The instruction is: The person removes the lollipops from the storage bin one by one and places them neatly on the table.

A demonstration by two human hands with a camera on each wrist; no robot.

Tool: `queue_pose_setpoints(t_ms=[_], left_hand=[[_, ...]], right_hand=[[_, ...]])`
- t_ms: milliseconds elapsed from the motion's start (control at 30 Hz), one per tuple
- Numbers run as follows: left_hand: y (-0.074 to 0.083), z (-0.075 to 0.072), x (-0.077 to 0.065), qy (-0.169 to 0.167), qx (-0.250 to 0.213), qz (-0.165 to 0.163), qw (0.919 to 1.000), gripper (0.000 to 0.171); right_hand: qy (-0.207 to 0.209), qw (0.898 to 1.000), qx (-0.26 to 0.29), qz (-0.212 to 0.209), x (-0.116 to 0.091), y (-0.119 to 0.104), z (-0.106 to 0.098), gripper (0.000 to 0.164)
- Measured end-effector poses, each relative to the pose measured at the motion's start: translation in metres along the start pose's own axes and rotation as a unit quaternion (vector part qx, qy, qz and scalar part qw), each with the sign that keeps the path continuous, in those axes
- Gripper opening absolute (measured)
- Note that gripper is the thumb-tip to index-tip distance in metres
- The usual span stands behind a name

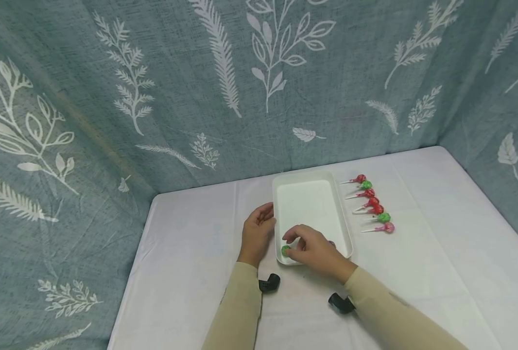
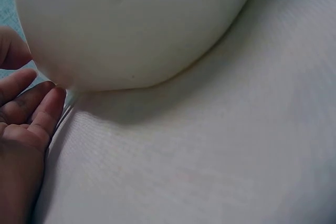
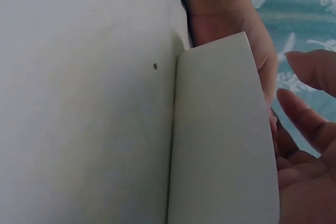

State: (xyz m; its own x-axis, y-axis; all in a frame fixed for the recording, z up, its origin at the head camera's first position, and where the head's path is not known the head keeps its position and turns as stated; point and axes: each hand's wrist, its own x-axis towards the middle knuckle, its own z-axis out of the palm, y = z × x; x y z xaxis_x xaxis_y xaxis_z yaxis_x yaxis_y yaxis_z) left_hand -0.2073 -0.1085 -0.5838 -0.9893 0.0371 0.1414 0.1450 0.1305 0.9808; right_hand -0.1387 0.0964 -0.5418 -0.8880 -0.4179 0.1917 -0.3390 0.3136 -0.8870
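A white rectangular tray (image 1: 310,206) lies on the table. My left hand (image 1: 256,233) rests at its left side, fingertips and thumb touching the outer wall, as the left wrist view also shows. Over the tray's near end is my right hand (image 1: 316,249), fingers bent, with a gap between thumb and index finger. A green-wrapped lollipop (image 1: 284,251) sits in the near left corner right at the right thumb's tip; its stick is hidden. Another dark-wrapped candy (image 1: 332,243) peeks out beyond the right hand. In the right wrist view the tray's wall (image 3: 223,129) hides part of the fingers.
Right of the tray lies a column of several lollipops, sticks pointing left: red ones (image 1: 368,193) at the far end and middle, green ones (image 1: 383,218) among them, a pink one (image 1: 388,227) nearest. A white cloth (image 1: 189,253) covers the table; a patterned blue-green curtain (image 1: 176,97) stands behind.
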Motion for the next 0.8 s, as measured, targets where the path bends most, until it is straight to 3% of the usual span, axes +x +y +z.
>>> queue_pose_setpoints(t_ms=[367,800], left_hand=[[0.002,-0.002,0.002,-0.006,0.004,-0.003,1.0,0.044],[0.002,0.001,0.0,-0.001,-0.001,-0.003,1.0,0.045]], right_hand=[[-0.064,0.996,-0.043,0.055,0.016,0.003,0.004,0.019],[-0.089,0.991,-0.075,0.068,0.018,0.002,0.008,0.022]])
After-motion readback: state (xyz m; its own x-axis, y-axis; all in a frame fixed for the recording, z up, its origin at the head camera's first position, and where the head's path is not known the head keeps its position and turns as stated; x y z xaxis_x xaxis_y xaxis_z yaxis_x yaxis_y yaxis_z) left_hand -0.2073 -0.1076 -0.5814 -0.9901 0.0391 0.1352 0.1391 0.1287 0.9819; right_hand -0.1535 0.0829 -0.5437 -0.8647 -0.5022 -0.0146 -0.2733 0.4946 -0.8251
